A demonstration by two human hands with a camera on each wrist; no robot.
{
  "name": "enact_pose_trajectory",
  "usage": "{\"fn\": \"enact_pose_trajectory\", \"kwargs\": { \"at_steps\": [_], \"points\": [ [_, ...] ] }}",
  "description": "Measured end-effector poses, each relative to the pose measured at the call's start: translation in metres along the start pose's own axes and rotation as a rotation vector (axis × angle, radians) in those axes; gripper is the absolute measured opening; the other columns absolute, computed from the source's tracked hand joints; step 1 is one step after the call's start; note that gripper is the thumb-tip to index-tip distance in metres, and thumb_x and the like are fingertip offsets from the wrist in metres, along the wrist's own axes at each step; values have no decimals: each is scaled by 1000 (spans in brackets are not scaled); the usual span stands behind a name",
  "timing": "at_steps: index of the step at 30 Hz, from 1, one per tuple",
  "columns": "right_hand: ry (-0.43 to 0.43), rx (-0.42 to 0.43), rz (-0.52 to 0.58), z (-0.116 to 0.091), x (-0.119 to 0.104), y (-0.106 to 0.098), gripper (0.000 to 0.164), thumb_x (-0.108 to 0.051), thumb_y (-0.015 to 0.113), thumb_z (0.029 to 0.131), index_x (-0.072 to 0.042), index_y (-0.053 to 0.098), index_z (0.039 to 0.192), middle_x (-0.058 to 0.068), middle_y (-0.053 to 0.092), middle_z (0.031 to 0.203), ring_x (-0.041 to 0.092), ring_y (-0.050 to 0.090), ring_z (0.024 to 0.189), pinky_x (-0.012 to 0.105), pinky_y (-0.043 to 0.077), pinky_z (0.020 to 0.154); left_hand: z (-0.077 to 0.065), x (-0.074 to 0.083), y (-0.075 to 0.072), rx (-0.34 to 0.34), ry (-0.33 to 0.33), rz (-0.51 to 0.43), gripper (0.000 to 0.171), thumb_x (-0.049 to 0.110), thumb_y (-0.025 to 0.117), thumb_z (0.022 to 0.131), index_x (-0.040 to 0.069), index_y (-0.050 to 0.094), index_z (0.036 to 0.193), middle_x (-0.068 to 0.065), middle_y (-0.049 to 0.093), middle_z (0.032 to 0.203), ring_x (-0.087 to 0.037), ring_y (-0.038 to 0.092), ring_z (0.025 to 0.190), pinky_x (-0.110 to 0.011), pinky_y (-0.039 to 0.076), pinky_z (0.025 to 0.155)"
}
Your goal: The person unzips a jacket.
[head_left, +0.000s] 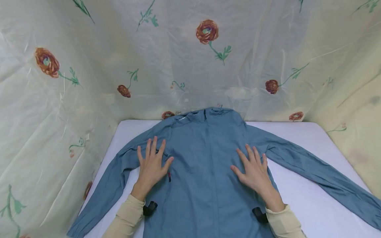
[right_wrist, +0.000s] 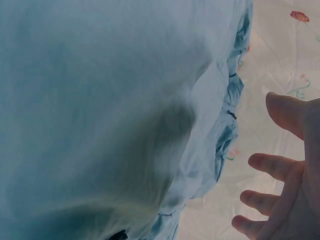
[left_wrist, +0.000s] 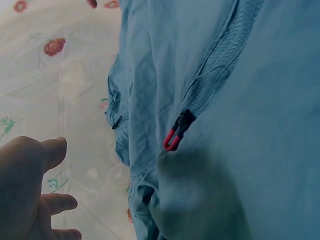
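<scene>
A blue zip-up jacket (head_left: 193,158) lies spread front side up, its collar at the far edge and its sleeves stretched out to both sides. Over its left side is my left hand (head_left: 152,167), fingers straight and spread, holding nothing. Close by, a pocket zip pull with a red loop (left_wrist: 172,136) shows in the left wrist view. My right hand (head_left: 253,168) is spread over the jacket's right side, also holding nothing. Both wrist views show the fingers apart from the cloth. The lower hem lies outside the head view.
Beneath the jacket is a white table (head_left: 300,132). A pale curtain (head_left: 166,59) printed with brown flowers hangs behind and at both sides. Each wrist carries a small black camera mount (head_left: 150,209). The right sleeve reaches the frame's right edge.
</scene>
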State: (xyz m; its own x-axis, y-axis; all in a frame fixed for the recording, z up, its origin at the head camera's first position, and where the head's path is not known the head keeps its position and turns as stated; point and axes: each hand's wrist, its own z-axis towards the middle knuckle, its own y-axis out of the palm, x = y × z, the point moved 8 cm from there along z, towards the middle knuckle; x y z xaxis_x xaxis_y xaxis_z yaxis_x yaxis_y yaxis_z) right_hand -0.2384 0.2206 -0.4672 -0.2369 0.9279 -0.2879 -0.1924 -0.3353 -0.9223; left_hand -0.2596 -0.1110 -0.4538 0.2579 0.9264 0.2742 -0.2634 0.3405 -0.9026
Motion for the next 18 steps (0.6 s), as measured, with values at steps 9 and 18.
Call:
{"fn": "enact_pose_trajectory", "kwargs": {
  "at_steps": [9, 18],
  "points": [
    [-22, -85, 105, 3, 1, 9, 61, -37, 60, 91, -7, 42, 141, 24, 34, 146, 45, 30, 135, 67, 27, 105, 23, 5, 14, 17, 80, -76, 56, 45, 54, 94, 13, 47, 140, -15, 39, 148, -35, 32, 139, -69, 15, 110],
    [-66, -102, 214, -4, -7, 23, 46, -25, 60, 93, -5, 50, 133, 19, 46, 137, 39, 44, 126, 58, 41, 100, 105, 5, 47, -73, 63, -496, 40, 24, 51, 99, 14, 49, 137, -8, 52, 137, -26, 48, 128, -45, 40, 108]
  ]
}}
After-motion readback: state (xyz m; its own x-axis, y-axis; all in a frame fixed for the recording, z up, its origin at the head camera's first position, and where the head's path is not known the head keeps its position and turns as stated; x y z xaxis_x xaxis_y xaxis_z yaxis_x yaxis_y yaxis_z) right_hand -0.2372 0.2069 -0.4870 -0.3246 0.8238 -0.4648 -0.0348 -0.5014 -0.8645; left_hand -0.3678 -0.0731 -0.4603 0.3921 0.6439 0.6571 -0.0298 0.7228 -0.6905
